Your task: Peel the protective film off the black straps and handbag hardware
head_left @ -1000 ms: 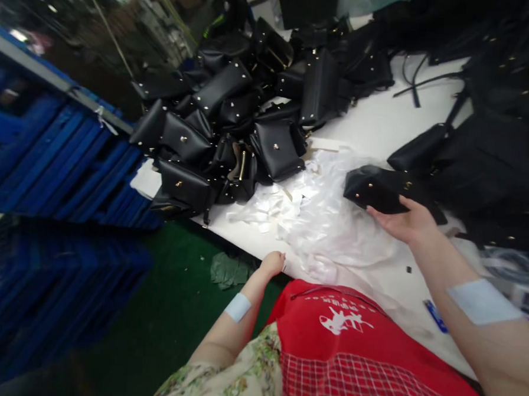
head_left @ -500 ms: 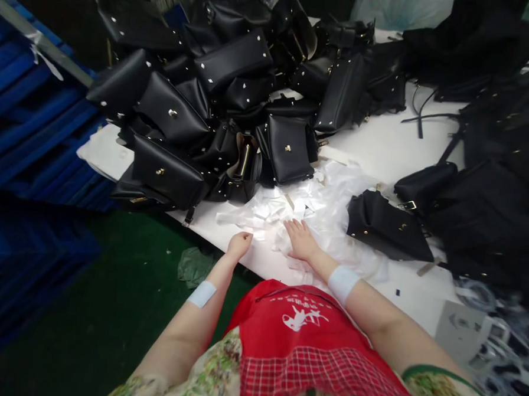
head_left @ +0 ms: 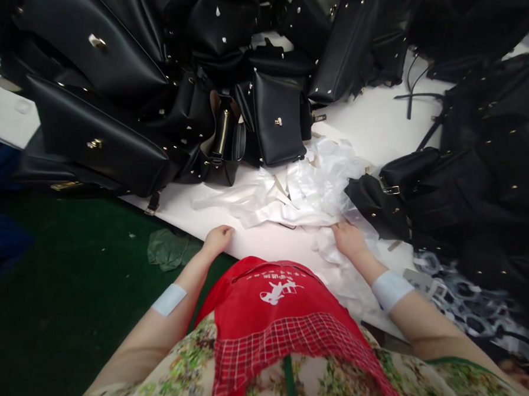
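My left hand (head_left: 218,239) is closed in a fist at the front edge of the white table (head_left: 271,241); whatever is in it, if anything, is hidden. To the right, the fingers of my right hand (head_left: 350,240) are bent in at the edge of crumpled clear plastic film (head_left: 328,175), closed on it, with the fingertips partly covered. White scraps lie among the film. Just behind it stands a black handbag (head_left: 280,119) with a small gold clasp. Another black bag (head_left: 223,134) beside it gapes, showing a gold zip.
Many black bags are heaped along the back and left, including a large one (head_left: 103,142) overhanging the table edge. More black bags (head_left: 459,196) fill the right side, near clear plastic rings (head_left: 467,303). A green plastic bag (head_left: 168,249) lies on the green floor.
My right hand, earlier flat with fingers spread, has moved right and bent its fingers into the film. The film's front edge now stretches toward it. My view has moved closer to the table.
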### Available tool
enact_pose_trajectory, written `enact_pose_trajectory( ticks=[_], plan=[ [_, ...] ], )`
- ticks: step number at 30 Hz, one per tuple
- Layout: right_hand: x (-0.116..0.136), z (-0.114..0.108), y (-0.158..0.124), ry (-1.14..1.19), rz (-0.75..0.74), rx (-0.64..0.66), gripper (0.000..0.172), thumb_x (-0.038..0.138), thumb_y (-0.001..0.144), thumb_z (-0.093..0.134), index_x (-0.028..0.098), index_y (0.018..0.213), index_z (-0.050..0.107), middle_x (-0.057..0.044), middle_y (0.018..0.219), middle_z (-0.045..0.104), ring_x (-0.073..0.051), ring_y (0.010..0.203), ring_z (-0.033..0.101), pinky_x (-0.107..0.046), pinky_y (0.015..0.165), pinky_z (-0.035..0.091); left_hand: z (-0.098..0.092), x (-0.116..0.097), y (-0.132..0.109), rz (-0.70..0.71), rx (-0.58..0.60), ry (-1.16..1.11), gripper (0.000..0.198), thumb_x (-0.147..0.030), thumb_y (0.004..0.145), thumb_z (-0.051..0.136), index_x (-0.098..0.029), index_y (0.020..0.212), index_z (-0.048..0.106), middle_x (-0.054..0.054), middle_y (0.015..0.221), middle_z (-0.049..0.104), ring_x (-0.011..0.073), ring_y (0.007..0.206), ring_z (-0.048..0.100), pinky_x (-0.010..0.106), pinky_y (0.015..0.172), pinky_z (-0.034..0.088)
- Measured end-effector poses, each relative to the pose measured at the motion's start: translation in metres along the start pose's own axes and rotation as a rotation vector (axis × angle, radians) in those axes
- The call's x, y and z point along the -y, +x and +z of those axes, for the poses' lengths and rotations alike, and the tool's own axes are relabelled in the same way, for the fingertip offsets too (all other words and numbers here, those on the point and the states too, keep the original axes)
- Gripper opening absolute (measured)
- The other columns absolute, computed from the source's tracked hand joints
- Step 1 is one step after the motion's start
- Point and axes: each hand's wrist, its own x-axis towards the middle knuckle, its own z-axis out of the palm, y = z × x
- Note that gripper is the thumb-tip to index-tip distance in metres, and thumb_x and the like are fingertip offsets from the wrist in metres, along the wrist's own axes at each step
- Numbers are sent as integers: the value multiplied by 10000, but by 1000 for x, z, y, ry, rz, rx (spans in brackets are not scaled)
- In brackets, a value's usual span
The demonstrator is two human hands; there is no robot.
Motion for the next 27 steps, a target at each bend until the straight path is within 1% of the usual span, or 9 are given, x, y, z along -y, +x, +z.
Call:
enact_pose_trajectory(
  ticks=[4,6,10,14,17,19,23,25,27],
  plan=[
    [16,3,15,27,121,-44,544,119,767,570,43,1291,448,-227,1170,583,-295,1051,564,-363,875,424,7,-13,3,27,32,1,316,-329,882,496,-159,1027,719,101,1085,736,257,1050,656,335,942,483],
    [11,-1,28,77,181,-141,646,173,759,597,48,1350,368,-238,1283,519,-308,1110,534,-373,901,423,9,-18,3,35,37,1,321,-335,884,495,-157,1034,716,102,1095,733,257,1057,653,333,947,480],
    [-26,-21,63,119,293,-380,590,174,798,551,-23,1326,375,-291,1321,470,-361,1241,426,-455,1027,334,8,-21,-1,37,48,-6,322,-341,887,493,-160,1039,711,99,1107,729,255,1071,646,333,965,469],
    [-42,-47,81,172,155,-325,563,220,801,562,3,1309,453,-240,1269,539,-335,1208,465,-445,1057,324,2,-17,-7,15,78,-7,323,-334,896,487,-140,1045,697,124,1099,722,274,1082,635,366,976,460],
    [-19,-42,57,241,-5,-256,529,365,824,564,65,1258,529,-198,1238,575,-312,1181,495,-423,1050,344,-2,-23,-21,-18,90,7,303,-291,926,461,-119,1057,673,151,1114,704,269,1091,625,400,986,453],
    [2,-17,27,228,-18,-210,695,454,753,633,71,1313,483,-219,1279,547,-353,1208,470,-482,1050,328,-1,-33,-37,-34,95,18,262,-253,941,463,-114,1030,666,141,1104,700,237,1070,631,409,980,463],
    [25,46,4,189,273,-191,892,396,695,687,127,1459,314,-258,1504,284,-456,1369,253,-584,993,335,9,-44,-45,-66,77,42,221,-340,930,550,-153,972,659,72,1039,693,184,953,651,408,897,525],
    [31,36,9,271,418,-231,886,415,743,667,78,1469,288,-316,1474,280,-471,1322,330,-575,945,385,7,-46,-40,-66,65,56,220,-345,930,552,-156,982,653,69,1045,680,181,949,645,405,881,534],
    [36,-11,-6,354,455,-285,751,395,817,629,47,1424,358,-330,1371,400,-441,1214,465,-567,901,431,5,-57,-41,-19,88,75,236,-347,926,557,-160,1046,636,78,1101,656,193,976,633,416,878,536]
  ],
)
